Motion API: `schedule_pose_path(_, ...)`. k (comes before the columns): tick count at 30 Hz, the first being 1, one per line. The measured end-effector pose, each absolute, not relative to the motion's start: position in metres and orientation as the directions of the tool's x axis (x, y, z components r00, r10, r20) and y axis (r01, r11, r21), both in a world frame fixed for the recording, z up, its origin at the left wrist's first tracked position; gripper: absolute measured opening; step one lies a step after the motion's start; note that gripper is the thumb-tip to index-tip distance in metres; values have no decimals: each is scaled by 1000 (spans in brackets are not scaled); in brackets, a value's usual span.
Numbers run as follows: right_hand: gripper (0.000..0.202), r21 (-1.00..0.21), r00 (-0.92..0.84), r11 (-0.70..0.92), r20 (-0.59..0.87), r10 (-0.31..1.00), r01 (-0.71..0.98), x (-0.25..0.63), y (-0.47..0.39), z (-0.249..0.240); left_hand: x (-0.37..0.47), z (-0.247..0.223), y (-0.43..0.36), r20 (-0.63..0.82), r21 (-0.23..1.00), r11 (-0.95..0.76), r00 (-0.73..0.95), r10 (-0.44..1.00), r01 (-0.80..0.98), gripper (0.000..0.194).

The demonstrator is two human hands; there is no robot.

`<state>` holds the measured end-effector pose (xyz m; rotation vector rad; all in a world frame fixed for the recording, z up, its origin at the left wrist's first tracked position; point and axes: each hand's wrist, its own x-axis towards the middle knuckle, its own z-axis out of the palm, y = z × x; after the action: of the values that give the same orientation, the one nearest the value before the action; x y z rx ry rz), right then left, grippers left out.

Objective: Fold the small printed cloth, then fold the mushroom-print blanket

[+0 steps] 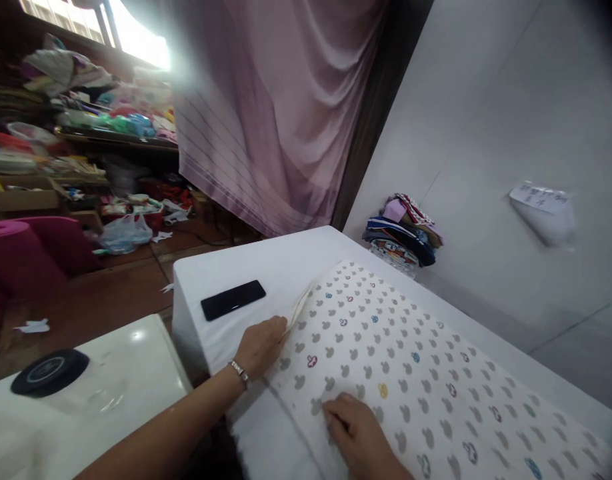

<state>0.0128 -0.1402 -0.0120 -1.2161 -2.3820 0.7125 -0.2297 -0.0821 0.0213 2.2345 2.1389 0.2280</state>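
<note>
A white patterned fabric (386, 347) with grey mushroom-like shapes and a few coloured ones lies over the white-covered table. At its left edge, my left hand (263, 343), with a bracelet at the wrist, is closed on the fabric, and the edge lifts slightly beside the fingers. Lower down, my right hand (359, 427) rests on the fabric with its fingers curled in. Whether a fold is pinched under those fingertips is hidden. Just beyond my left hand lies a black smartphone (233, 300).
The white table (266, 260) runs along a pale wall, where folded clothes (403, 230) are stacked. A white stand (131, 373) with a round black lid (51, 372) is at lower left. A pink curtain (281, 107) hangs behind; cluttered shelves (116, 137) fill the left.
</note>
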Motion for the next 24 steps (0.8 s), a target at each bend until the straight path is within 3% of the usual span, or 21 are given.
schedule_pose_path(4,23,-628,-537,460,78,840,628,8,-136,-13,-240,15,-82,53,127,-57,50,997,990,17)
schedule_pose_path(8,20,-583,-579,534,129,805,613,11,-146,-18,-268,15,-75,3,183,184,-188,982,966,21)
schedule_pose_path(11,14,-475,-652,670,235,721,571,6,-154,-31,-282,15,-71,-70,230,280,-271,960,932,22)
schedule_pose_path(16,15,-301,-657,795,449,605,526,-7,-157,-43,-279,16,-57,-80,224,236,-224,971,945,30)
schedule_pose_path(20,24,-331,-687,824,455,567,460,-2,-149,-19,-268,21,-24,-104,169,148,-132,986,974,35)
schedule_pose_path(24,29,-381,-625,751,417,660,539,24,-133,3,-254,25,21,-185,220,109,-68,980,969,39)
